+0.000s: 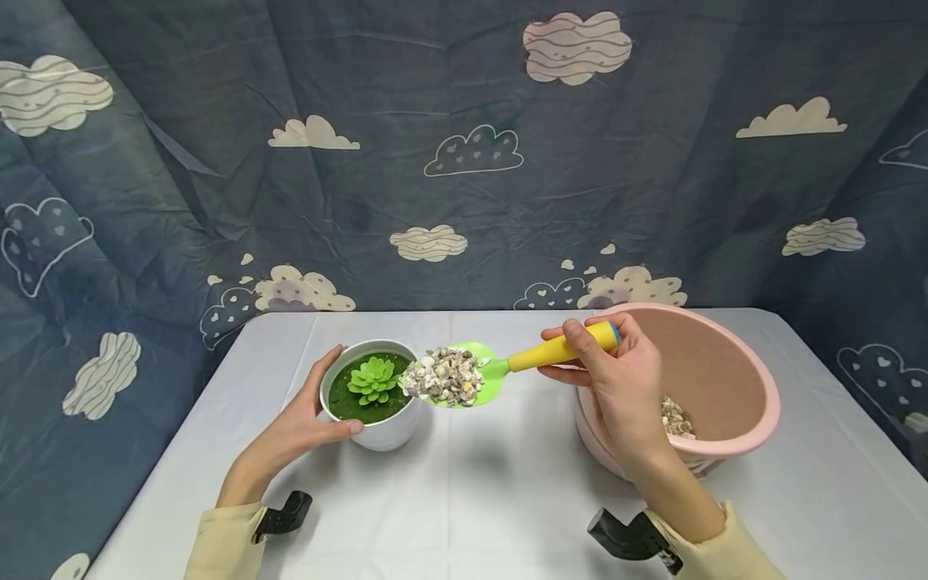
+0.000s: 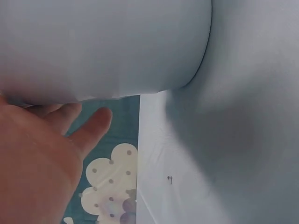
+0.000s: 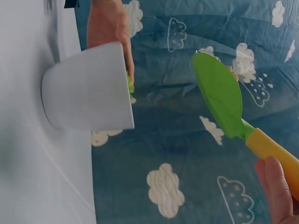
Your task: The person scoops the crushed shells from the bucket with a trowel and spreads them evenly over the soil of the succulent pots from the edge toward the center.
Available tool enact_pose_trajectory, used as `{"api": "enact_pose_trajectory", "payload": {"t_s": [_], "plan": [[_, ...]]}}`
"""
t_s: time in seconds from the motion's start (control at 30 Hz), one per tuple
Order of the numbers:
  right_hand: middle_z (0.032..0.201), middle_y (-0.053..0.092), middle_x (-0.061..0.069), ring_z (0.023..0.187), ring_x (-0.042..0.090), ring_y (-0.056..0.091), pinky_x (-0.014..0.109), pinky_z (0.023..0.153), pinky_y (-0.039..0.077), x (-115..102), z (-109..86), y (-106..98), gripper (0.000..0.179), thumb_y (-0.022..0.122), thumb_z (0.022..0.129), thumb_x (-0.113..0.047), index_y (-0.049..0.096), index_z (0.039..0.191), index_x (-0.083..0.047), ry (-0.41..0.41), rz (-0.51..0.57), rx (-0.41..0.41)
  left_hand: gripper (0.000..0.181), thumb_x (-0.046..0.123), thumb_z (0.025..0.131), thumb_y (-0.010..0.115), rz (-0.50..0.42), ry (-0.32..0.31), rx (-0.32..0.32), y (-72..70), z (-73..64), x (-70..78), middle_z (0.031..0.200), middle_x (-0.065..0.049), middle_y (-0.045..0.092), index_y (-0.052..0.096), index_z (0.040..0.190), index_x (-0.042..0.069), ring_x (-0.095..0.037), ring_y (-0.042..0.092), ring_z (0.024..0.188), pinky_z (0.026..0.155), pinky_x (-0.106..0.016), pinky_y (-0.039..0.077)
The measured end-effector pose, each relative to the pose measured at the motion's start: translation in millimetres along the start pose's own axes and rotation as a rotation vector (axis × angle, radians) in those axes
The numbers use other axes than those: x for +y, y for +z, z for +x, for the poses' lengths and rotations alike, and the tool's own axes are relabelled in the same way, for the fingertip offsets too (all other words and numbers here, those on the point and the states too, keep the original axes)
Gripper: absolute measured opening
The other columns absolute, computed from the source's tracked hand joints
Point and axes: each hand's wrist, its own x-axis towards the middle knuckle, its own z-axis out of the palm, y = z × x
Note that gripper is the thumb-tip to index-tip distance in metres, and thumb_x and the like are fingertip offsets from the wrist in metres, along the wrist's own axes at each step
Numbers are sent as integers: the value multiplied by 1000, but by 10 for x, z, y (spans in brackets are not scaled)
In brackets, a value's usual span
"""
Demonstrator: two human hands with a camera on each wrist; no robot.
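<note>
A white pot [image 1: 391,435] with a green plant [image 1: 374,380] in it stands on a white table [image 1: 507,507], left of a pink tub [image 1: 767,395]. A person's left hand [image 1: 300,415] curves round the pot's left side, thumb at the near rim. The right hand [image 1: 623,374] grips a trowel [image 1: 495,372] by its yellow handle, fingers closed; its green blade (heaped with small stones [image 1: 445,377]) is higher than the pot's rim.

Your round-bladed, lime-green trowel [image 1: 500,368] had a yellow, blue-tipped handle [image 1: 540,355]; at its nine o'clock was a round white pot [image 1: 387,435], at three a wide pink tub [image 1: 718,354], at twelve cream-clouded dark-blue cloth [image 1: 406,80].
</note>
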Motion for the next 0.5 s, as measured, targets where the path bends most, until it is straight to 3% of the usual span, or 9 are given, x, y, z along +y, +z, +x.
{"api": "enact_pose_trajectory", "payload": {"t_s": [0.5], "plan": [[90,73,15,80,32,72,50,69,56,337,126,290,26,68,93,-5,44,102,1,113,48,-37,107,14,78,81,-34,-7,6,-3,20,-21,154,-17,24,11,158,16,-36,27,139,107,-58,24]]}}
